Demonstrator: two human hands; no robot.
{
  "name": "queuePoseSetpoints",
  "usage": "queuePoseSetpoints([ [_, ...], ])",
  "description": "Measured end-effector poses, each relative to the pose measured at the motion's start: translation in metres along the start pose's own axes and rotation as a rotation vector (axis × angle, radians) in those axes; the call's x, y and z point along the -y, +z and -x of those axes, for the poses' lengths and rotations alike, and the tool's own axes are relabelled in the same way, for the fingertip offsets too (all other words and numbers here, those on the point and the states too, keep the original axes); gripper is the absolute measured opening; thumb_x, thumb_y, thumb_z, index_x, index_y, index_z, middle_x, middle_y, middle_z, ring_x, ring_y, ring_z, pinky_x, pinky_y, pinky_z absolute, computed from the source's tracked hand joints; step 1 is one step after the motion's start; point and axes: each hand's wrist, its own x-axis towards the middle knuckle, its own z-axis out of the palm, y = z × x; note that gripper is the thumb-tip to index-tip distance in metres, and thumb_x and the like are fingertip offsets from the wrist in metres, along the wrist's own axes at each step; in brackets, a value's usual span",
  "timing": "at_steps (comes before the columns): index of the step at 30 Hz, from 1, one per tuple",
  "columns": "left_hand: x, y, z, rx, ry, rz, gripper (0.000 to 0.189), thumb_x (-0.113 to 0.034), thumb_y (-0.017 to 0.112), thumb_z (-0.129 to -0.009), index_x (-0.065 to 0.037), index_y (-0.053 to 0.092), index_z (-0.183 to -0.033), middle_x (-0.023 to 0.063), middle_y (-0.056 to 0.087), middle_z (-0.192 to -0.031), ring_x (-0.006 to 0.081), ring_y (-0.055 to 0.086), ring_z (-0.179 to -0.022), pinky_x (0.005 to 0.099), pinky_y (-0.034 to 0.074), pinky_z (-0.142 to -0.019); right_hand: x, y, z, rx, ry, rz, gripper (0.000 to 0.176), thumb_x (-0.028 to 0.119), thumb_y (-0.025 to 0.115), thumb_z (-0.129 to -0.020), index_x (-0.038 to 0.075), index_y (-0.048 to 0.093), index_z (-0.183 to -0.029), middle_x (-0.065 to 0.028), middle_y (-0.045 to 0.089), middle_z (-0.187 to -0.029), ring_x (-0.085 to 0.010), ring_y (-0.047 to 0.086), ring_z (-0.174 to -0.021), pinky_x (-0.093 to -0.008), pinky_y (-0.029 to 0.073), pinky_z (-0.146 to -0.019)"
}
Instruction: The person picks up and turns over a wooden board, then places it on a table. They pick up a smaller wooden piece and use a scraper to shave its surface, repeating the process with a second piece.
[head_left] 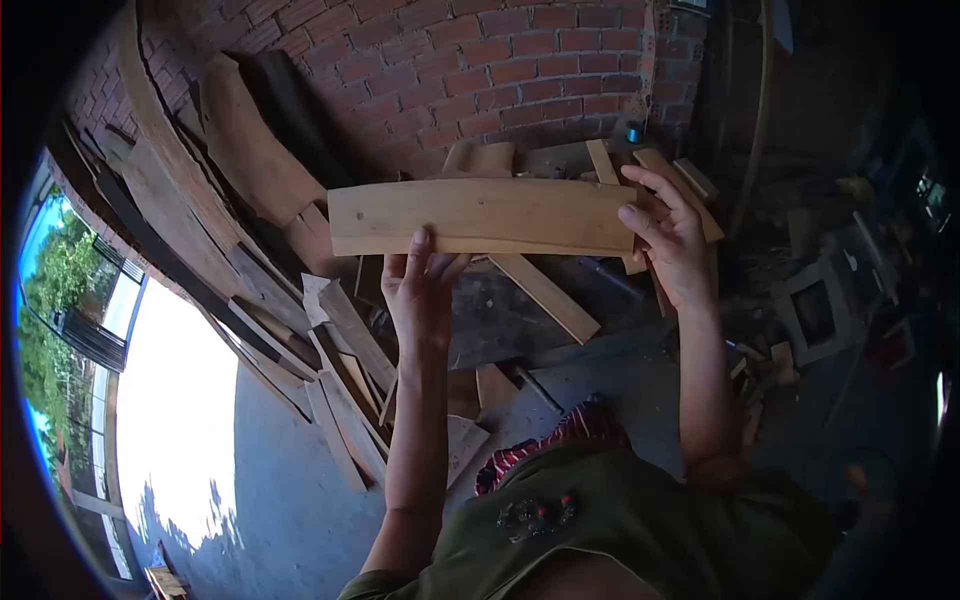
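A flat wooden board [490,215], pale with a small knot near its left end, is held up crosswise before me. My left hand [420,290] grips its lower edge left of the middle, thumb on the near face and the other fingers mostly hidden behind. At the right end my right hand [668,235] pinches the board, thumb on the face and a finger raised by the upper corner. Below the board a narrow wooden strip [548,300] slants over a dark work surface.
Long planks [250,140] lean on the brick wall [500,60] at left. Wood offcuts [345,400] are heaped on the concrete floor [290,530] beside my left arm. A blue spool [634,132] stands at the back, and a grey square frame [815,310] lies at right.
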Motion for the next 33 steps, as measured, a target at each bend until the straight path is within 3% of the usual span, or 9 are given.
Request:
queuePoseSetpoints([
  [6,0.002,0.015,0.013,0.038,0.073,0.049,0.027,-0.018,0.063,-0.094,-0.005,0.054,-0.116,0.0099,0.062,-0.110,0.0281,0.066,-0.101,0.0392,0.059,-0.083,0.002,-0.010,0.013,-0.135,-0.111,-0.093,0.035,0.013,0.070,-0.089,0.002,0.061,-0.121,-0.0017,0.066,-0.091,-0.0040,0.054,-0.075,-0.0212,0.043,-0.059],
  [9,-0.002,0.022,0.010,0.075,0.072,0.088,0.028,-0.015,0.066,-0.092,-0.005,0.055,-0.116,0.0081,0.064,-0.104,0.0221,0.069,-0.090,0.0361,0.062,-0.075,0.008,-0.008,0.019,-0.169,-0.132,-0.098,0.034,0.013,0.070,-0.089,0.002,0.061,-0.121,-0.0019,0.066,-0.092,-0.0041,0.054,-0.076,-0.0211,0.043,-0.059],
  [15,-0.017,0.033,0.008,0.117,0.126,0.155,0.027,-0.014,0.064,-0.093,-0.006,0.054,-0.117,0.0068,0.064,-0.105,0.0223,0.069,-0.091,0.0378,0.062,-0.077,0.024,-0.001,0.010,-0.176,-0.216,-0.105,0.036,0.013,0.069,-0.090,0.005,0.060,-0.124,-0.0021,0.066,-0.097,-0.0042,0.055,-0.079,-0.0205,0.044,-0.060],
  [19,-0.053,0.030,0.007,0.123,0.373,0.114,0.026,-0.018,0.062,-0.095,-0.006,0.054,-0.117,0.0066,0.064,-0.106,0.0216,0.068,-0.091,0.0361,0.061,-0.078,0.040,0.031,0.002,-0.049,-0.233,-0.137,0.042,0.015,0.067,-0.092,0.006,0.053,-0.131,-0.0030,0.065,-0.096,-0.0049,0.057,-0.083,-0.0199,0.049,-0.063],
  [22,-0.093,0.023,-0.003,-0.115,0.560,0.102,0.031,-0.025,0.063,-0.095,-0.002,0.054,-0.115,0.0067,0.063,-0.107,0.0187,0.067,-0.094,0.0329,0.059,-0.078,0.050,0.083,0.003,0.055,-0.385,-0.119,0.044,0.008,0.065,-0.092,0.002,0.047,-0.132,-0.0067,0.065,-0.095,-0.0084,0.062,-0.086,-0.0219,0.053,-0.067],
  [26,-0.146,-0.005,-0.010,-0.297,0.854,-0.109,0.034,-0.031,0.049,-0.101,-0.001,0.053,-0.117,0.0089,0.062,-0.109,0.0177,0.064,-0.098,0.0331,0.056,-0.084,0.050,0.162,0.012,0.196,-0.534,-0.263,0.047,0.003,0.068,-0.088,-0.002,0.048,-0.130,-0.0082,0.065,-0.096,-0.0098,0.064,-0.084,-0.0222,0.055,-0.068],
  [29,-0.168,-0.011,-0.003,-0.588,0.804,-0.197,0.036,-0.029,0.037,-0.104,0.001,0.050,-0.121,0.0124,0.059,-0.109,0.0224,0.062,-0.095,0.0351,0.054,-0.082,0.052,0.201,0.018,0.249,-0.736,-0.331,0.051,0.001,0.075,-0.082,-0.004,0.052,-0.127,-0.0095,0.065,-0.097,-0.0123,0.066,-0.078,-0.0226,0.055,-0.067],
  [31,-0.175,-0.008,0.009,-0.659,0.720,-0.128,0.036,-0.027,0.036,-0.104,0.001,0.049,-0.122,0.0139,0.060,-0.107,0.0236,0.063,-0.091,0.0366,0.055,-0.080,0.049,0.211,0.016,0.300,-0.888,-0.346,0.053,0.001,0.077,-0.079,-0.005,0.053,-0.126,-0.0101,0.065,-0.096,-0.0128,0.066,-0.076,-0.0231,0.056,-0.063],
  [33,-0.176,-0.008,0.016,-0.700,0.761,-0.125,0.037,-0.026,0.035,-0.104,0.002,0.049,-0.124,0.0150,0.060,-0.105,0.0241,0.064,-0.088,0.0379,0.056,-0.078,0.049,0.216,0.014,0.360,-0.849,-0.427,0.053,0.001,0.077,-0.079,-0.005,0.053,-0.126,-0.0102,0.065,-0.094,-0.0131,0.066,-0.075,-0.0230,0.056,-0.062],
])
